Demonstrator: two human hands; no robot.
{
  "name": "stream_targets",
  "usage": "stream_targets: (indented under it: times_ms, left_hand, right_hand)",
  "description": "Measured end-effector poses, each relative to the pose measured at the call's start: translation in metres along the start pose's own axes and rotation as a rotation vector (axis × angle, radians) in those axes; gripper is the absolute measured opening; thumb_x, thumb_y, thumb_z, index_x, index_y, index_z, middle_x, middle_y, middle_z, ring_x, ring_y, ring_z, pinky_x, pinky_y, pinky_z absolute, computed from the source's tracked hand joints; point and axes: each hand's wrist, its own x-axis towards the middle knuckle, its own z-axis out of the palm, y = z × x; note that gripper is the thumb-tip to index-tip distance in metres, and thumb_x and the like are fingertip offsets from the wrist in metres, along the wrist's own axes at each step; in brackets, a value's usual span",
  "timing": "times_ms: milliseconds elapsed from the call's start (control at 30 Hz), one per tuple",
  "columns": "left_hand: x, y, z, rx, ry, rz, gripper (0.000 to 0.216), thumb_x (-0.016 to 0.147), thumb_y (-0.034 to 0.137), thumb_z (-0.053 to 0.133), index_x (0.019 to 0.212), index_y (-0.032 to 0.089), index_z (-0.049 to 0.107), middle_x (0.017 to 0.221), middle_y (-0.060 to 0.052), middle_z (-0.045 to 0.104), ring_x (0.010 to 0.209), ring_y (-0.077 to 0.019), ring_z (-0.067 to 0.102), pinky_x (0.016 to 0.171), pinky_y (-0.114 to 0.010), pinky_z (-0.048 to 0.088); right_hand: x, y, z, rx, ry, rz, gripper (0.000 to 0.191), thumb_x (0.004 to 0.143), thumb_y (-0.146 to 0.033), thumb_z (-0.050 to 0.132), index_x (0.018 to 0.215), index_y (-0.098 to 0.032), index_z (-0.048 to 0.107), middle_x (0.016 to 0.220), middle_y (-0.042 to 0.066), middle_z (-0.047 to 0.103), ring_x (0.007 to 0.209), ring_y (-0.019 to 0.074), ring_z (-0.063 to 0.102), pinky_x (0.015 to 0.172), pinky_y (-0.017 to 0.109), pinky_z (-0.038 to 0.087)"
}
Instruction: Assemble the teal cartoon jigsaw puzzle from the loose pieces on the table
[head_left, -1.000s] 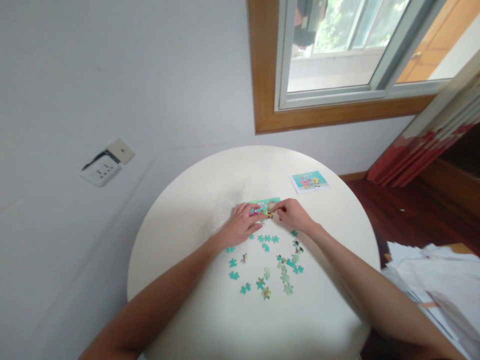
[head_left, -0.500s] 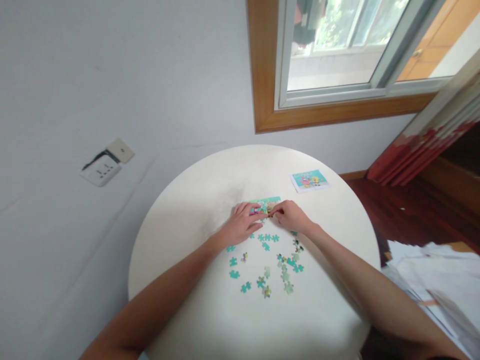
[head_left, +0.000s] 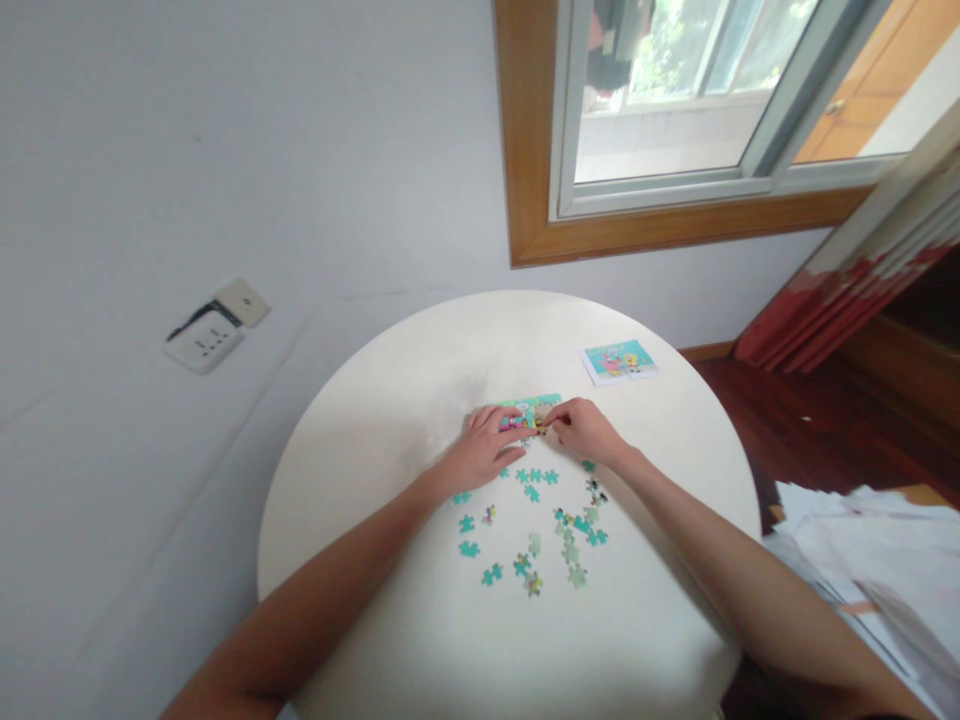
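Head view: both forearms reach in from the lower corners over a round white worktop [head_left: 382,380], converging near its middle. Left hand [head_left: 480,450] laid flat, palm down, fingers extended across the lower left of a partly assembled jigsaw puzzle [head_left: 529,402]; thumb out to the side, nothing clasped. Right hand [head_left: 589,428] curled, wrist bent inward, thumb and forefinger drawn together at the puzzle's right edge; whether a piece sits between those tips, cannot tell, too small.

Puzzle lies flat just ahead of the left fingers: thin, glossy-looking sheet, teal along the top, pink and yellow figures partly covered.

Nearer the person, loose interlocking pieces with knobbed outlines. Teal pieces [head_left: 469,549] mostly to the left and upper middle; pale green pieces [head_left: 577,577] strung in a short column at right, some touching. A few with multicoloured print among them.

Beyond the right hand, well apart from the puzzle: a rectangular picture card [head_left: 621,361], white-bordered, teal ground, pink and yellow figures. Worktop surface smooth, with a greyish smudge left of the puzzle. Wood-framed window [head_left: 532,235] behind; loose white papers [head_left: 885,550] heaped at right.
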Motion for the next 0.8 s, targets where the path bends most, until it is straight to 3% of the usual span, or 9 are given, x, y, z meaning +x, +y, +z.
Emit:
stream_targets:
  times_ms: [300,433,667,800]
  left_hand:
    - [0.0009,0.0016,-0.0003,-0.034,0.018,-0.023,0.042,0.098,0.035,0.054,0.14,0.034,0.052,0.137,-0.006,0.051,0.128,-0.0266,0.042,0.109,-0.047,0.033]
    - [0.0012,0.0016,0.001,-0.065,0.051,-0.046,0.039,0.097,0.034,0.054,0.135,0.027,0.054,0.134,-0.007,0.054,0.126,-0.0255,0.044,0.109,-0.045,0.034]
    - [0.0008,0.0028,-0.0016,-0.03,0.015,-0.017,0.04,0.098,0.032,0.053,0.137,0.037,0.054,0.136,-0.005,0.051,0.127,-0.0261,0.043,0.109,-0.047,0.033]
    - [0.0009,0.0026,-0.0015,-0.039,0.027,-0.018,0.043,0.098,0.033,0.052,0.141,0.037,0.051,0.136,-0.006,0.051,0.128,-0.0267,0.042,0.109,-0.048,0.034]
  right_hand:
    - [0.0014,-0.0002,-0.0055,-0.02,0.043,0.131,0.032,0.08,-0.012,0.05,0.09,-0.019,0.08,0.066,0.004,0.072,0.059,0.0146,0.061,0.062,0.023,0.042]
    - [0.0016,0.0001,-0.003,0.0,0.03,0.101,0.033,0.079,-0.01,0.05,0.09,-0.018,0.08,0.065,0.004,0.072,0.058,0.0144,0.06,0.061,0.023,0.042]
    - [-0.0012,-0.0003,0.0009,0.013,-0.043,0.032,0.037,0.076,-0.007,0.048,0.088,-0.019,0.081,0.061,0.002,0.07,0.055,0.0131,0.058,0.06,0.022,0.04]
    - [0.0006,0.0016,-0.0017,0.045,-0.018,0.018,0.038,0.075,-0.006,0.047,0.088,-0.018,0.081,0.06,0.002,0.069,0.053,0.0133,0.057,0.059,0.023,0.04]
